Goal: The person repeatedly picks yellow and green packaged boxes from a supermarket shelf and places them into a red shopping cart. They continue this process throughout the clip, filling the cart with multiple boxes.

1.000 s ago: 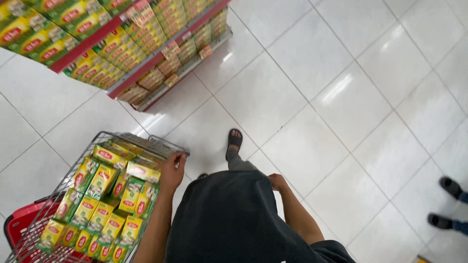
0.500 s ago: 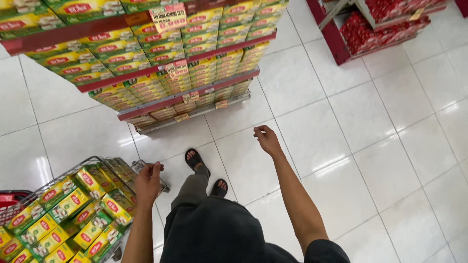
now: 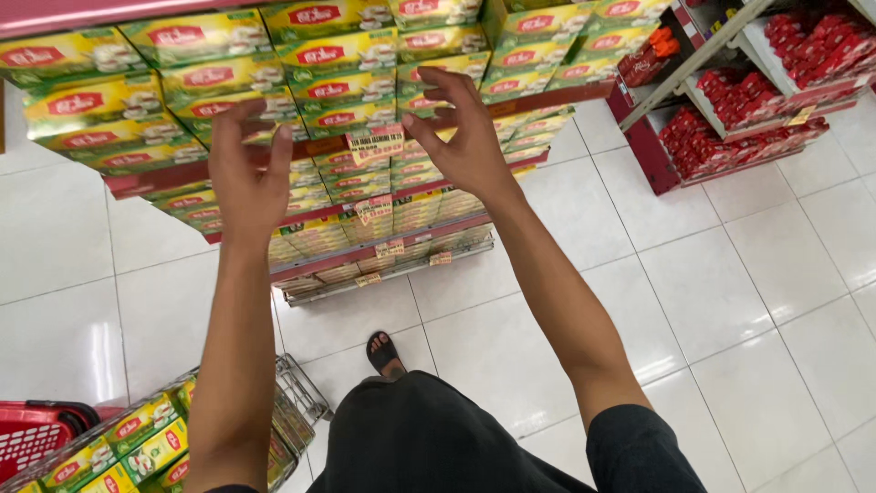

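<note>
- Up front, in the head view, both arms were raised toward the shelf of green-and-yellow boxes (image 3: 347,87), stacked in tight rows behind a red shelf edge (image 3: 301,151) with paper price tags (image 3: 374,141).
- Left hand (image 3: 246,173) was spread, fingers curled and apart, holding nothing, hovering just in front of the boxes near the shelf edge.
- Right hand (image 3: 465,137) was likewise spread and empty, fingers clawed toward the boxes on the same level, apparently not touching them.
- Lower left, a wire cart (image 3: 301,402) held more of the same boxes (image 3: 137,443), with a red basket (image 3: 36,434) beside it; a sandalled foot (image 3: 383,354) stood on the white tiled floor (image 3: 712,292).
- Off right, another rack held red packets (image 3: 730,137).
- To my eye, a clean grip meant closing both hands on the sides of one stack together, squarely, so neighbouring boxes stayed put.
</note>
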